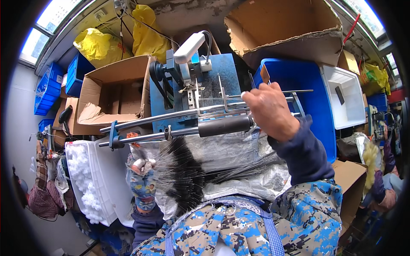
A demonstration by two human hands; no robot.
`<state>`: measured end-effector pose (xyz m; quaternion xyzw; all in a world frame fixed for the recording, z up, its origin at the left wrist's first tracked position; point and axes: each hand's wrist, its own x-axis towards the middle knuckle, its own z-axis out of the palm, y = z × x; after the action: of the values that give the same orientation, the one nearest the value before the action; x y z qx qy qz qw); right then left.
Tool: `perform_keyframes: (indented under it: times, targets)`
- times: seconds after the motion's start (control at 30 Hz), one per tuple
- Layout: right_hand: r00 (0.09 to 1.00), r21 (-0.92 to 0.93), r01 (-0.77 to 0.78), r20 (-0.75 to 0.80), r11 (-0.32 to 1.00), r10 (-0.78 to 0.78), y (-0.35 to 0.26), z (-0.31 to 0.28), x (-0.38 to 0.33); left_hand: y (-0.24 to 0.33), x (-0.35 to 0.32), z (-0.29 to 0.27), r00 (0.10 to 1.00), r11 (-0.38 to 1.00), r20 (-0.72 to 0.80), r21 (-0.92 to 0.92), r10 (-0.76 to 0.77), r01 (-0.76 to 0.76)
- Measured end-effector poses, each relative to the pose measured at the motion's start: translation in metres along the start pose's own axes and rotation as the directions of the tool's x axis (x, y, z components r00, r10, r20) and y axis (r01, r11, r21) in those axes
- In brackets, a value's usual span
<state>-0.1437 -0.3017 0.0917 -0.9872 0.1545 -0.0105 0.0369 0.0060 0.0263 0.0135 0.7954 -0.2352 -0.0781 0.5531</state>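
Observation:
My right hand [270,109] is closed by the right part of a blue bench machine [194,91]. Its fingers curl beside the metal rods, and a white covering shows on the thumb. What they grip is hidden. My left hand [143,165], with a patterned sleeve cover below it, is closed left of a fan of thin wires with black bristles [185,173]. I cannot make out what its fingers hold. The wires lie on a silvery-white sheet [232,151] across my lap. A dark roller [225,125] on the lower rod lies between my hands.
A white bin of fluffy white pieces [83,181] stands at left. Cardboard boxes [113,91] flank the machine on the left; a large one [284,25] stands behind. At right are a blue bin [318,106] and a white tray [346,102]. Other people work at both edges.

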Motion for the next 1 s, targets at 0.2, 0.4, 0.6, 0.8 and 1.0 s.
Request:
perform_keyframes:
  times: [0.2,0.4,0.6,0.8,1.0]
  targets:
    - [0.892,0.710,0.363,-0.453,0.603,-0.003,-0.086,0.041,-0.033,0.033,0.000,0.053,0.921,0.991,0.366,-0.011,0.131,-0.136]
    - [0.975,0.773,0.217,-0.147,-0.596,0.164,-0.073,0.004,-0.027,0.048,0.007,0.059,0.688,0.770,0.528,0.095,0.498,-0.631]
    - [0.883,0.400,0.096,-0.457,0.911,0.108,-0.012,0.025,0.051,-0.039,0.019,0.019,0.717,0.489,0.684,0.584,0.133,-0.648]
    - [0.957,0.029,-0.109,-0.268,0.994,0.113,-0.010,0.081,0.097,-0.061,0.019,0.014,0.795,0.825,0.606,0.449,0.000,-0.342]
    - [0.952,0.042,-0.049,-0.301,0.998,0.059,-0.012,0.090,0.099,-0.062,0.011,0.009,0.854,0.964,0.517,0.252,-0.063,-0.081]
